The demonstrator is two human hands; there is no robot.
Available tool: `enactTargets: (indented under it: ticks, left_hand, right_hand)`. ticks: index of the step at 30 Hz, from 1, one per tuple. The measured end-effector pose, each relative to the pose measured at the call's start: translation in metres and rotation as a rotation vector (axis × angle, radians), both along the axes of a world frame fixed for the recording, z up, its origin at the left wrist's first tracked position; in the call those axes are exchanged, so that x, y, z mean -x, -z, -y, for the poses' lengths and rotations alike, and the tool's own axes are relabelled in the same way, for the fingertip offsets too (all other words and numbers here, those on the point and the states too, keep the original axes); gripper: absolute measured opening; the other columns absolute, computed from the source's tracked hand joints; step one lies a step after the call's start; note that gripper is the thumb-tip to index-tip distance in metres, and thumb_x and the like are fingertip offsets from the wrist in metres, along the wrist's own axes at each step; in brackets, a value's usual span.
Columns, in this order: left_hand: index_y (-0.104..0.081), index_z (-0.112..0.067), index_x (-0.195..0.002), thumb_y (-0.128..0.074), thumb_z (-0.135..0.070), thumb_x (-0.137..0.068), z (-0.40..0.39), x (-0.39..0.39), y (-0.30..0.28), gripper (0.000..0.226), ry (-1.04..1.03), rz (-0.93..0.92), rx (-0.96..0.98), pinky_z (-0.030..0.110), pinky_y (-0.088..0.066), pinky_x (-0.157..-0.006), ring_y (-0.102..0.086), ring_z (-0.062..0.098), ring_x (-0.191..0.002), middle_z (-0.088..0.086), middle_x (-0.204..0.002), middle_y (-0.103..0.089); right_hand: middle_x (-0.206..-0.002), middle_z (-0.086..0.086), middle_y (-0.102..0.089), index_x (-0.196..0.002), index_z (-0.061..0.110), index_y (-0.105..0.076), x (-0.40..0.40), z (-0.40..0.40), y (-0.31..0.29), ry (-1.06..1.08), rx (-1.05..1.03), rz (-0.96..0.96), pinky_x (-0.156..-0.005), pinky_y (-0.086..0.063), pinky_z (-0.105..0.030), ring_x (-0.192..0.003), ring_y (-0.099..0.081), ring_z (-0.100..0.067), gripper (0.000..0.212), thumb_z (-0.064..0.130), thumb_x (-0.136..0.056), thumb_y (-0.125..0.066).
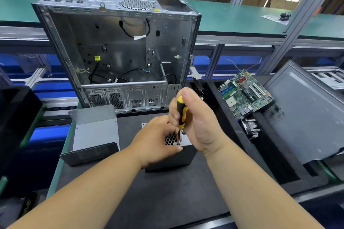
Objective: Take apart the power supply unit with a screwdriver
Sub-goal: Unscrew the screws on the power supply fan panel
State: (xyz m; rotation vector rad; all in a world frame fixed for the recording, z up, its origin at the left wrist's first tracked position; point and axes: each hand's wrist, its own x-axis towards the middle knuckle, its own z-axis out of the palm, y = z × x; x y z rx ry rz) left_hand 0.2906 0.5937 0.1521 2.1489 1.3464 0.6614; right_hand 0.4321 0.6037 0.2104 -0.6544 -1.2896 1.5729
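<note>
I'm gripping the screwdriver in my right hand, fingers curled round the yellow-black handle, shaft pointing straight down, tip sitting on top of the power supply near its honeycomb grille, centre of the frame. My left hand is holding the power supply's top edge, fingers curled over it. It's standing on the black mat. Empty computer case is standing behind, circuit board lying at right
</note>
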Motion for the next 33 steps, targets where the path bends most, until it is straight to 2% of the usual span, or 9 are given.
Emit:
enactTargets:
  ticks: [3,7,13,16,20,23,27,30,33]
  left_hand:
    - [-0.063,-0.031,-0.083,-0.077,-0.043,-0.074,-0.001,0.001,0.002,0.021,-0.009,-0.029,-0.001,0.036,-0.044,-0.094,-0.043,0.007,-0.110,-0.021,-0.105,-0.048]
    - [-0.056,-0.038,-0.077,-0.077,-0.044,-0.073,-0.001,0.001,0.002,0.023,-0.014,-0.034,0.003,0.033,-0.044,-0.094,-0.042,0.005,-0.109,-0.021,-0.107,-0.049]
    - [-0.058,-0.037,-0.078,-0.078,-0.042,-0.072,-0.001,0.001,0.003,0.022,-0.021,-0.005,0.001,0.030,-0.043,-0.091,-0.042,0.002,-0.106,-0.025,-0.102,-0.047]
    - [-0.056,-0.038,-0.078,-0.078,-0.042,-0.073,-0.001,0.001,0.005,0.023,-0.021,-0.015,-0.008,0.025,-0.041,-0.088,-0.041,0.001,-0.106,-0.026,-0.101,-0.046]
    - [-0.057,-0.037,-0.079,-0.077,-0.044,-0.074,-0.001,0.001,0.005,0.022,-0.009,-0.039,-0.022,0.026,-0.039,-0.087,-0.037,0.001,-0.104,-0.033,-0.099,-0.041]
    - [-0.058,-0.034,-0.082,-0.075,-0.046,-0.075,-0.001,0.001,0.004,0.022,-0.009,-0.054,-0.022,0.027,-0.041,-0.087,-0.037,0.002,-0.104,-0.030,-0.101,-0.042]
    - [-0.053,-0.039,-0.078,-0.075,-0.047,-0.076,-0.001,0.002,0.004,0.023,-0.006,-0.053,-0.009,0.028,-0.043,-0.088,-0.038,0.003,-0.106,-0.022,-0.106,-0.045]
    - [-0.050,-0.043,-0.074,-0.075,-0.046,-0.075,0.000,0.002,0.003,0.026,-0.001,-0.041,-0.017,0.028,-0.041,-0.086,-0.038,0.004,-0.103,-0.023,-0.101,-0.044]
    - [-0.044,-0.044,-0.070,-0.075,-0.044,-0.075,0.000,0.001,0.002,0.032,0.011,-0.029,-0.021,0.033,-0.043,-0.089,-0.040,0.009,-0.105,-0.018,-0.103,-0.047]
  right_hand:
    - [-0.076,-0.005,-0.058,-0.074,0.018,-0.057,-0.011,-0.006,-0.006,0.093,0.047,0.064,-0.065,-0.048,-0.028,-0.068,-0.055,-0.022,0.030,0.042,-0.091,-0.058]
    - [-0.074,-0.008,-0.060,-0.074,0.015,-0.062,-0.017,-0.012,-0.009,0.169,0.133,0.045,-0.066,-0.051,-0.030,-0.067,-0.059,-0.024,0.032,0.042,-0.091,-0.057]
    - [-0.051,0.000,-0.032,-0.067,0.010,-0.051,0.000,-0.007,-0.004,0.040,0.162,-0.149,-0.046,-0.026,-0.022,-0.045,-0.025,-0.013,0.052,0.047,-0.101,-0.035]
    - [-0.049,0.001,-0.027,-0.071,0.008,-0.047,-0.001,-0.008,-0.005,-0.024,0.141,-0.186,-0.044,-0.018,-0.023,-0.043,-0.018,-0.011,0.050,0.051,-0.094,-0.039]
    - [-0.061,-0.002,-0.042,-0.079,0.017,-0.045,-0.007,-0.008,-0.004,-0.029,0.113,-0.080,-0.054,-0.031,-0.026,-0.051,-0.034,-0.017,0.024,0.035,-0.094,-0.049]
    - [-0.075,-0.005,-0.057,-0.076,0.019,-0.054,-0.010,-0.009,-0.006,0.047,0.104,0.057,-0.063,-0.048,-0.026,-0.065,-0.054,-0.021,0.026,0.039,-0.092,-0.057]
    - [-0.073,-0.008,-0.062,-0.082,0.012,-0.056,-0.011,-0.009,-0.012,0.158,0.177,0.063,-0.065,-0.053,-0.028,-0.068,-0.060,-0.023,0.030,0.041,-0.087,-0.063]
    - [-0.069,-0.006,-0.056,-0.086,0.009,-0.056,-0.001,-0.005,-0.009,0.139,0.186,-0.014,-0.063,-0.046,-0.028,-0.064,-0.051,-0.019,0.035,0.043,-0.090,-0.058]
    - [-0.059,-0.001,-0.045,-0.081,0.010,-0.055,0.011,-0.001,-0.006,0.083,0.173,-0.035,-0.056,-0.030,-0.026,-0.054,-0.035,-0.016,0.040,0.047,-0.093,-0.047]
